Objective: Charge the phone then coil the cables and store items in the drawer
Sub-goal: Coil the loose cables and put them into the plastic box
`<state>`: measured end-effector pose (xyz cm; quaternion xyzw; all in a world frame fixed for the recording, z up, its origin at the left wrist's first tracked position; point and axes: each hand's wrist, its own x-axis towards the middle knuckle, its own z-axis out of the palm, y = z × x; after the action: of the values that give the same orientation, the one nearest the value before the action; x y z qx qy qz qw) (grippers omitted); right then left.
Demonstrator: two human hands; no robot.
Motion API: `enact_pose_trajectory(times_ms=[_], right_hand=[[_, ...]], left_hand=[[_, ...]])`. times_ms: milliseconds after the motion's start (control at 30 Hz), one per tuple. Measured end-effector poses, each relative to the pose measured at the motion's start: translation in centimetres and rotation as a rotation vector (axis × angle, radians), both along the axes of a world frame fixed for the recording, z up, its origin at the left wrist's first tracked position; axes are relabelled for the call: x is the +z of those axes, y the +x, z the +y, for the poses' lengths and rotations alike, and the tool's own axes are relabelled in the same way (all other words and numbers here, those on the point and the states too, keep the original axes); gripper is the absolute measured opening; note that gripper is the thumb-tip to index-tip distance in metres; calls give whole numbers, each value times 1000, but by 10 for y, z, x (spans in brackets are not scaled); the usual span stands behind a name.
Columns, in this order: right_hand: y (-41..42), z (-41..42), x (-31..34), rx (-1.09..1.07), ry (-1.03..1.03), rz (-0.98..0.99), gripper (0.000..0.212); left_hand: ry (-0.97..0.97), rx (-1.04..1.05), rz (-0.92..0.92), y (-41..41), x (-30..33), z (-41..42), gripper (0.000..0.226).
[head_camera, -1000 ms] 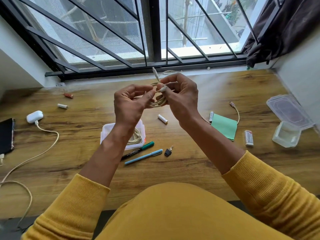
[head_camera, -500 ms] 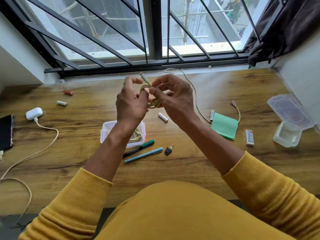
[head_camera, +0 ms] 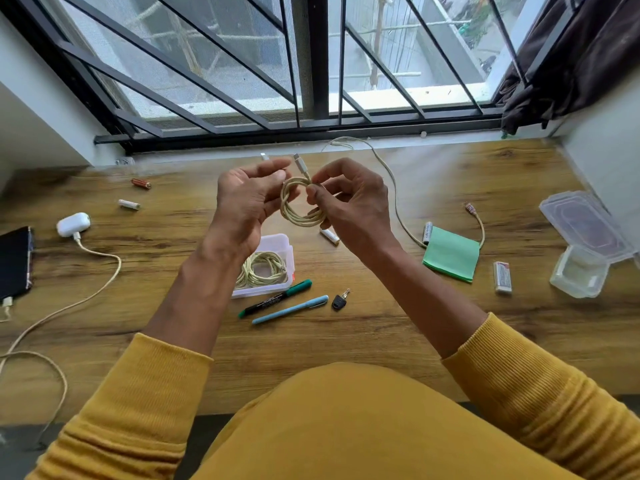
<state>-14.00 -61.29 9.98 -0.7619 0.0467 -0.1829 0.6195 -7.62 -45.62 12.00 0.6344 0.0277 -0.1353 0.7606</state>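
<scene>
While both hands hovered above the desk [head_camera: 381, 341], the cream cable coil [head_camera: 297, 206] hung between them, its ring facing the person and its plug [head_camera: 300, 163] sticking up and away from the top of the loop. The right hand [head_camera: 349, 206] pinched the coil's right side with curled thumb and fingers; the left hand [head_camera: 242, 202] sat just beside the coil's left edge with fingers bent, and whether it actually gripped the strands could not be told. Judging by this, the right hand was the one controlling the coil, so any tuck of the loose end would have to come from the left. Just below and nearer than the fingers lay a small open box [head_camera: 277, 268] with another coiled cable [head_camera: 259, 271] already inside, which looked like the likely drop spot, directly under the left wrist. Nearer still lay a green marker [head_camera: 277, 297], a blue pen [head_camera: 291, 309] and a key [head_camera: 339, 300]. Right of the fingers a loose cable [head_camera: 391, 188] trailed toward a green notepad [head_camera: 450, 254]. Far left of the fingers sat the phone [head_camera: 14, 261] with its charging cable [head_camera: 69, 306] plugged in.
</scene>
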Motion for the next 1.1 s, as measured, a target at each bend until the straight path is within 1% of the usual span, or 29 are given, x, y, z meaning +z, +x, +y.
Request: enact_pose_trajectory(times_ms=[67,167,300,400,467,533,767,867,1033,1100], right_hand=[[1,2,1,18,-42,-11,11],[1,1,0,42,-72,2,12],[1,-6,-2,22,-35,54,11],[0,-9,-3,-5,-19,88,11],[1,-10,-4,-29,-15,100,11],[1,-12,-3,-47,-11,96,12],[3,-14,4,-14,40,32,12],[4,-14,2,11,69,7,11],[2,-19,-2,80,117,15,13],[2,-21,-4,101,138,38,14]], left_hand=[[38,45,-56,-1,-1,-2,17],[69,32,-117,-2,-5,0,20],[170,2,-307,-7,-7,2,25],[174,20,-369,-12,-6,0,30],[156,1,-368,-15,-6,-2,27],[109,-52,-334,-16,-5,-3,17],[35,-175,-255,-18,-5,-2,19],[83,-195,-236,-15,-4,0,19],[224,-248,-254,-8,1,6,42],[285,-255,-270,-6,2,6,45]])
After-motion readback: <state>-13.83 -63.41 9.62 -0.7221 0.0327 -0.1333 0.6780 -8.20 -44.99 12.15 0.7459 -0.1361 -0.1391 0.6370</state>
